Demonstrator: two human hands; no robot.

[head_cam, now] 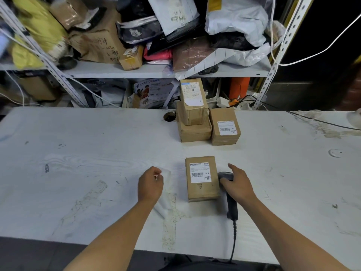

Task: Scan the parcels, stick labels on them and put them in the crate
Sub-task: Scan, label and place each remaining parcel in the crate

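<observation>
A small brown parcel with a white barcode label lies on the white table between my hands. My right hand lies over the head of a black barcode scanner just right of the parcel, thumb curled round it. My left hand is to the parcel's left, fingers curled, pinching a small white label above a translucent backing sheet. Further back, two stacked parcels stand next to a third labelled parcel. No crate is in view.
A round cable hole sits left of the stacked parcels. The scanner's cable runs off the table's front edge. Behind the table, a metal shelf holds heaped boxes and mailer bags. Loose wires lie at the back right.
</observation>
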